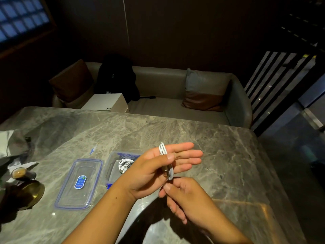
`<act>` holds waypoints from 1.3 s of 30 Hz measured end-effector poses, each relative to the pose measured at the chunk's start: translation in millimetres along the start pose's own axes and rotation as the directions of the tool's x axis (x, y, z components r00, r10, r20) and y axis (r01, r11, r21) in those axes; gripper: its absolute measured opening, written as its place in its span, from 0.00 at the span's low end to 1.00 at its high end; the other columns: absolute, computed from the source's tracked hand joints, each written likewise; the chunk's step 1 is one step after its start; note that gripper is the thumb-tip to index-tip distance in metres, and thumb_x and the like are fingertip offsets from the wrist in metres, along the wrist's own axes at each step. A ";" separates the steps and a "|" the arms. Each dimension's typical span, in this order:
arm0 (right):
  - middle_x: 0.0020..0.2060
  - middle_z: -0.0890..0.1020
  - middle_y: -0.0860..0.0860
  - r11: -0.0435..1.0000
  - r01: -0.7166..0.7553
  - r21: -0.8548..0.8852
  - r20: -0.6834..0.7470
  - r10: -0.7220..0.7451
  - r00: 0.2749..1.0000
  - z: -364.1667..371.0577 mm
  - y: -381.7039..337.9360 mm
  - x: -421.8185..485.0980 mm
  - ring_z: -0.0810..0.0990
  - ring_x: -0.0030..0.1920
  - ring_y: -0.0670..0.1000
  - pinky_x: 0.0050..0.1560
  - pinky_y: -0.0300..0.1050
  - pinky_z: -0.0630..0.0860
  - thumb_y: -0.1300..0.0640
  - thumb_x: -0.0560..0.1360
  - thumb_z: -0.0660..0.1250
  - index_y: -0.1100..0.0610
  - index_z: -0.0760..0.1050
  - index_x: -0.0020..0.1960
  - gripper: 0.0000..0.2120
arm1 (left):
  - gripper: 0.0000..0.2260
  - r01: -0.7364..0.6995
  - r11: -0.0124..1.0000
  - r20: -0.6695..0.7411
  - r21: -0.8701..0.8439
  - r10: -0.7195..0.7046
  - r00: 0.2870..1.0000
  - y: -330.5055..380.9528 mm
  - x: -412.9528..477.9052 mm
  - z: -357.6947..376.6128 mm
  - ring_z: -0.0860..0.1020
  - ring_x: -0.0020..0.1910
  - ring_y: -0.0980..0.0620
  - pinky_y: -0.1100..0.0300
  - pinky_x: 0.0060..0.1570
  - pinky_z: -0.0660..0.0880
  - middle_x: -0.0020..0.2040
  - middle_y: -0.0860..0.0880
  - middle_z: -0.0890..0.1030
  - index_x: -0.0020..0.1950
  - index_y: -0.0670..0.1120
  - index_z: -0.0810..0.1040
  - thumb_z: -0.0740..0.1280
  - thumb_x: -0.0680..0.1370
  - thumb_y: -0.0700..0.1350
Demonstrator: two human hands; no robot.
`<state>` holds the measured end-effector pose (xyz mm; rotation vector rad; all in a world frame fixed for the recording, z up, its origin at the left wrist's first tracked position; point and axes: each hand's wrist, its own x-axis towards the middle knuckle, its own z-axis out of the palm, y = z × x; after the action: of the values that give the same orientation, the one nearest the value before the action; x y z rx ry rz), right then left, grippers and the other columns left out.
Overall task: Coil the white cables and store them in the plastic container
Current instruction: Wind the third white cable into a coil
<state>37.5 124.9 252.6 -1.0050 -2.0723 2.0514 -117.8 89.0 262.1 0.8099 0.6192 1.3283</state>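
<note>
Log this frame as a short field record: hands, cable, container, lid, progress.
left hand: fingers extended, white cable looped around them, thumb pinning it
right hand: pinching the cable's lower end
plastic container: open on the marble table, one coiled cable inside
lid: off, flat on the table left of the container
progress: current cable being coiled, not yet stored

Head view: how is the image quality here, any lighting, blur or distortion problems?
Head view: dim room, background nearly black; table edge bows from wide-angle distortion; right hand fingertips slightly motion-blurred; white cable on left hand stays legible; faint glare near container lid.
</note>
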 end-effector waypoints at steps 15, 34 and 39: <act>0.26 0.78 0.43 0.803 0.203 -0.560 0.017 -0.233 0.972 -37.1 -34.4 -35.7 0.76 0.29 0.43 0.30 0.38 0.67 0.49 0.76 0.66 0.51 0.81 0.40 0.10 | 0.20 0.103 0.994 0.037 0.038 -0.104 0.994 -8.3 -3.8 -1.8 0.71 0.70 0.34 0.46 0.71 0.67 0.69 0.33 0.73 0.73 0.35 0.67 0.58 0.81 0.39; 0.35 0.74 0.44 0.710 0.189 -0.678 -0.118 -0.359 0.926 -70.4 -48.7 -5.0 0.72 0.34 0.44 0.34 0.40 0.70 0.41 0.63 0.77 0.43 0.70 0.46 0.19 | 0.26 0.262 0.962 0.148 -0.075 -0.249 0.957 -13.0 -0.7 6.1 0.69 0.70 0.33 0.49 0.68 0.70 0.71 0.31 0.69 0.75 0.32 0.63 0.65 0.79 0.41; 0.52 0.81 0.46 0.929 0.254 -0.270 0.105 -0.234 0.966 -75.1 -37.6 10.8 0.82 0.53 0.49 0.56 0.48 0.80 0.54 0.68 0.79 0.45 0.78 0.60 0.22 | 0.24 0.278 0.958 0.228 -0.077 -0.254 0.940 -15.2 -0.6 4.4 0.68 0.68 0.28 0.50 0.67 0.71 0.67 0.31 0.71 0.75 0.32 0.63 0.61 0.81 0.41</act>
<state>49.4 199.3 291.3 -0.6630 -2.4353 1.7302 -105.5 87.0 252.5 0.7410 0.4613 1.0019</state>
